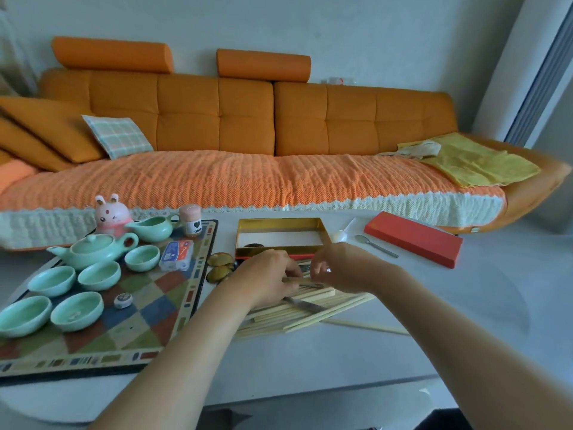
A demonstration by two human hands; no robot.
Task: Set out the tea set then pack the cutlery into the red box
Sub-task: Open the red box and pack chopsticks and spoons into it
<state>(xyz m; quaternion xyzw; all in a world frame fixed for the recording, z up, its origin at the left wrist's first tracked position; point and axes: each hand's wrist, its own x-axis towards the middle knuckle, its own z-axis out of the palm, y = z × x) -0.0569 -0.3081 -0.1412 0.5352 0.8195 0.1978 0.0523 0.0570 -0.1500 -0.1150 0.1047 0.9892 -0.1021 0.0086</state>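
Observation:
A mint-green teapot [90, 248], a pitcher [152, 228] and several small cups [99, 275] stand on a checked mat [148, 305] at the left. The open red box [279, 235] with a gold inside lies in the middle of the table. In front of it is a heap of pale chopsticks [310, 311] with a metal knife [302, 304] on top. My left hand [266, 279] and my right hand [341, 268] meet over the heap, both pinching thin metal cutlery and chopsticks. A metal spoon [375, 245] lies to the right of the box.
The box's red lid [414, 238] lies at the far right of the white table. Shell-shaped rests [219, 265] sit by the mat's edge. A rabbit figure [111, 215], a small jar [192, 223] and a card pack [176, 255] stand on the mat. An orange sofa runs behind.

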